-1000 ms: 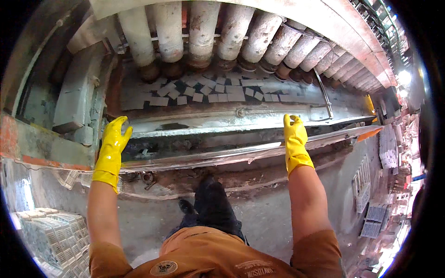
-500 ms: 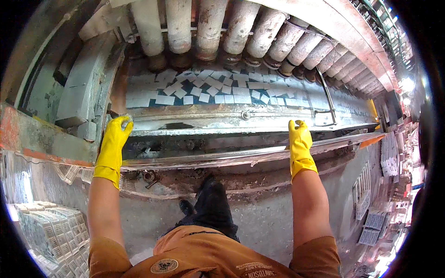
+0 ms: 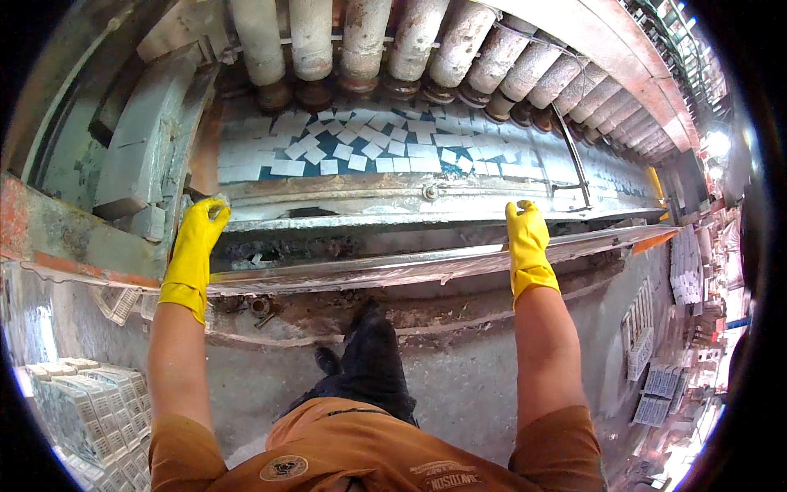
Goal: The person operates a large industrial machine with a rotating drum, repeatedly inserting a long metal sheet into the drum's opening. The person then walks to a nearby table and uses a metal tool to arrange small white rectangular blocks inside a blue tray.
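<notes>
Both my hands wear long yellow rubber gloves and reach over the near side of a long machine. My left hand (image 3: 197, 234) is by the left end of its pale metal ledge (image 3: 361, 215), thumb and fingers curled together. A small pale bit shows at its fingertips, too small to name. My right hand (image 3: 527, 238) is above the shiny front rail (image 3: 393, 266), its fingers bent in toward the thumb; anything inside is hidden. Beyond the ledge, many small white square pieces (image 3: 357, 162) lie scattered, some overlapping, on a dark blue-green surface (image 3: 270, 172).
A row of thick, stained rollers (image 3: 366, 41) hangs over the far side. A thin metal bar (image 3: 574, 156) slants down at right. Pale plastic crates (image 3: 90, 410) are stacked at lower left, with more crates (image 3: 660, 381) at right. Grey concrete floor (image 3: 467, 361) lies below.
The whole view has shifted slightly, with the machine a little higher in it. My hands keep nearly the same places along the machine and the same curled shape.
</notes>
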`<state>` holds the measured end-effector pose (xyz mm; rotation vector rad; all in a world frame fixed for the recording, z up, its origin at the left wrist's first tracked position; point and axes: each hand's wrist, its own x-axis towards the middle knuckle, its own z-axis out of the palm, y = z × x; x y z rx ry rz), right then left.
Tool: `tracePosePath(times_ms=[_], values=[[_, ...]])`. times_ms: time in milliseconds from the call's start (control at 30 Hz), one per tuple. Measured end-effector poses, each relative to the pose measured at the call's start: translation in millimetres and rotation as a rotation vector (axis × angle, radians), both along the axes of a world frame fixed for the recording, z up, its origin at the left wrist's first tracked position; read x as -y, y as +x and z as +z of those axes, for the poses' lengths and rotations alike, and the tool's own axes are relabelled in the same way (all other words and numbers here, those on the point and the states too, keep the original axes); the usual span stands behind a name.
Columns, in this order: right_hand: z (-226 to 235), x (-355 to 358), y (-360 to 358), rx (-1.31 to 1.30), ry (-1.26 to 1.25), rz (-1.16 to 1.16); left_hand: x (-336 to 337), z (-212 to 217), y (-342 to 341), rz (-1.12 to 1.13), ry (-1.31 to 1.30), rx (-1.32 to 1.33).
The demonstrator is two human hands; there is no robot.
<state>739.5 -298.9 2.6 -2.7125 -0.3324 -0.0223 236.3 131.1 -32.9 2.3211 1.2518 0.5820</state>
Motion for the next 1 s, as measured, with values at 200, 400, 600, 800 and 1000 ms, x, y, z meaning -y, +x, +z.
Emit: tracePosePath(times_ms=[200,400,600,800,1000], values=[[-2.5,-0.2,0.5,0.023,-0.021,0.009,3.4,5.4,-0.2,-0.004,0.015,-0.025],[-7.8,-2.8,3.9,0.038,-0.022,0.017,3.9,3.7,1.0,0.005,0.036,0.000],[-8.4,-10.1,9.9,0.094,-0.019,0.017,6.9,10.6,18.1,-0.150,0.173,-0.071],[9.6,-31.3,13.7,0.088,0.049,0.028,-32.4,18.0,94.1,-0.309,0.253,-0.246],[19.2,-50.2,23.9,0.090,0.042,0.029,-64.6,-16.9,214.6,-0.240,0.110,-0.380]])
